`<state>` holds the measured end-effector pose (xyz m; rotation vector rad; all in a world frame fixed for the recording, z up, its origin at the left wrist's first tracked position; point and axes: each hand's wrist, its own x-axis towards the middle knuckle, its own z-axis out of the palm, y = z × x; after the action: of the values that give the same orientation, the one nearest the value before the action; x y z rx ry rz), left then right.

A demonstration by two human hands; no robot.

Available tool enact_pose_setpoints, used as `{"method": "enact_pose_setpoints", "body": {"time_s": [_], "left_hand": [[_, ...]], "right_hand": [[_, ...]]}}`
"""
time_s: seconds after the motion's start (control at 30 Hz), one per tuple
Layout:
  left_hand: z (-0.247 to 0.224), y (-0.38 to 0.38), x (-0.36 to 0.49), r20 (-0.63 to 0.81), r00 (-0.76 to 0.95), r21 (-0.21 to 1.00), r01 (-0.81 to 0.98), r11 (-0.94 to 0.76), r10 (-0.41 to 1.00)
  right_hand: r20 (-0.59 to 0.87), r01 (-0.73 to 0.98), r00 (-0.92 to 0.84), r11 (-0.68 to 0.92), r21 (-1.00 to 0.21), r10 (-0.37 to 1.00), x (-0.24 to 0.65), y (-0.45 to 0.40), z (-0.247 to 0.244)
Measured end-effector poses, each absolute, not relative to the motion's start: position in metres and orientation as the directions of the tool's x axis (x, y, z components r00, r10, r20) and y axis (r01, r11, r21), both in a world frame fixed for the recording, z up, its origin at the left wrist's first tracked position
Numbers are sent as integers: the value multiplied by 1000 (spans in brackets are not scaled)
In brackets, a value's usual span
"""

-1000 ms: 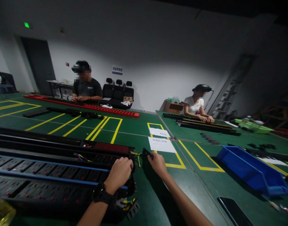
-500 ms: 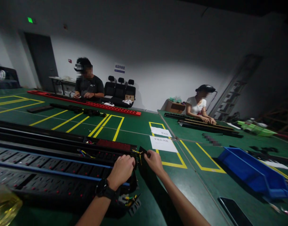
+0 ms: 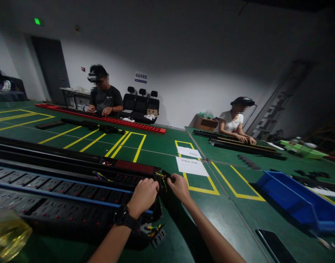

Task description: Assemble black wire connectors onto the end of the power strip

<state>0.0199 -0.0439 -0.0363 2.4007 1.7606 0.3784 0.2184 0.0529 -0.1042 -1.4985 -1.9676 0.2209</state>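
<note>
Long black power strips with rows of sockets [image 3: 74, 190] lie side by side at the left, some edged with blue strips. My left hand [image 3: 145, 193], with a black watch on its wrist, is closed over the right end of one black power strip [image 3: 123, 179]. Its fingertips are partly hidden. Just beyond that end, my right hand [image 3: 179, 187] pinches a small dark end piece [image 3: 167, 176]. Yellow wires [image 3: 161, 175] run between this piece and the strip's open end. Nearer me, another strip end shows a loose grey end piece [image 3: 158, 238] with yellow-green wires.
A blue bin [image 3: 296, 201] and a phone [image 3: 275, 244] are at the right. Paper sheets [image 3: 191, 166] lie ahead on the green table. Yellow plastic [image 3: 10, 237] sits at lower left. Two people work across the table, by a red rail [image 3: 140, 126] and dark strips [image 3: 238, 146].
The view has shifted slightly. My right hand has tilted the dark end piece, so less of its flat face shows. My left hand stays on the strip's end.
</note>
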Motion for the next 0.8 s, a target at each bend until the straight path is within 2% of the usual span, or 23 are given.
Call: {"method": "enact_pose_setpoints", "body": {"time_s": [0.33,0.8], "left_hand": [[-40,-44,20,136,281,242,921,-306,950],[-39,-43,20,137,272,272,914,-300,952]], "right_hand": [[448,822,-69,305,-480,892,220,50,-109],[469,805,-147,381,-455,871,216,45,-110]]}}
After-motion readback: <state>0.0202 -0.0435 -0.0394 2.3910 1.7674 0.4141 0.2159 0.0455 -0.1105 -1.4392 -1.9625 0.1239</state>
